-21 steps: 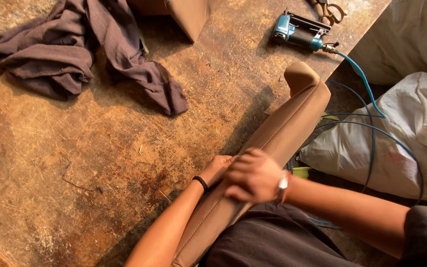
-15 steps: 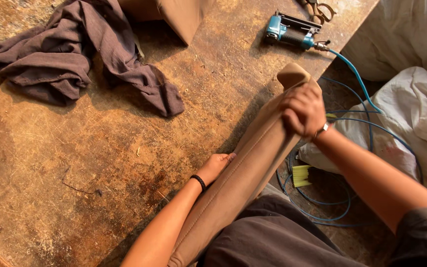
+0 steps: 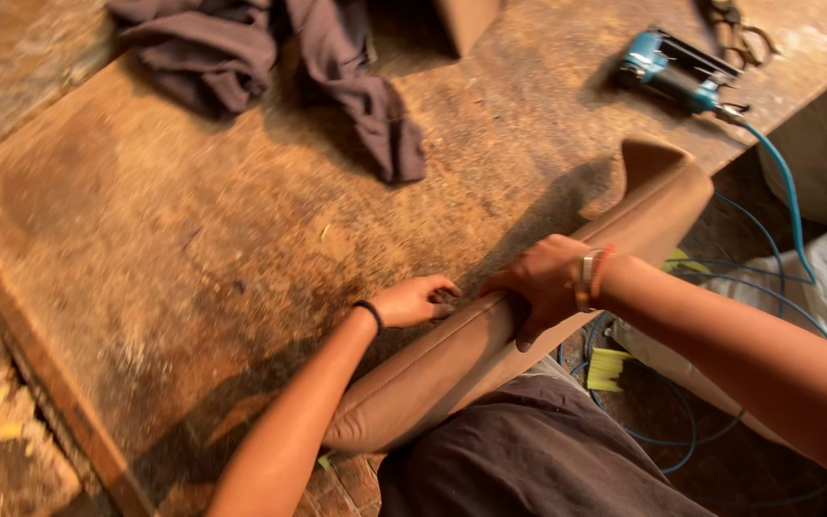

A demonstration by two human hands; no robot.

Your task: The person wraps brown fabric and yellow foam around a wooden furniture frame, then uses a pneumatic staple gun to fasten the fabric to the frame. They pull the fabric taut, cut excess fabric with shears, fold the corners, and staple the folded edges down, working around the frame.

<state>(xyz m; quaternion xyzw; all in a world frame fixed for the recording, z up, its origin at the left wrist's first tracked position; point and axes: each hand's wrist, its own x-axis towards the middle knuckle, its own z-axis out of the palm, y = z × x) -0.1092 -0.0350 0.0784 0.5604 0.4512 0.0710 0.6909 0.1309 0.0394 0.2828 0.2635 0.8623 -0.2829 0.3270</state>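
— Roughly, where's free room?
— Worn brown wooden workbench (image 3: 193, 249), bare at frame centre-left; long tan leather-covered padded piece (image 3: 490, 345) lies along its lower-right edge.
— Grips?
— Left hand (image 3: 415, 301) curled, fingertips on its seam; right hand (image 3: 540, 283) clamped over its top, just beside.
— Surroundings?
— Purple-grey crumpled cloth (image 3: 270, 57) upper left, blue pneumatic stapler (image 3: 670, 73) upper right.

Warm, orange-brown light, fairly bright. Light comes from right, so shadows fall to left: dark shadow of padded piece (image 3: 528, 316) on workbench (image 3: 193, 239), shadow under grey cloth (image 3: 337, 86). Soft glare on white sheet (image 3: 815, 278) at right edge. Slight blur on left hand (image 3: 413, 302) and right hand (image 3: 543, 282). Corners look dimmer, bit stretched.
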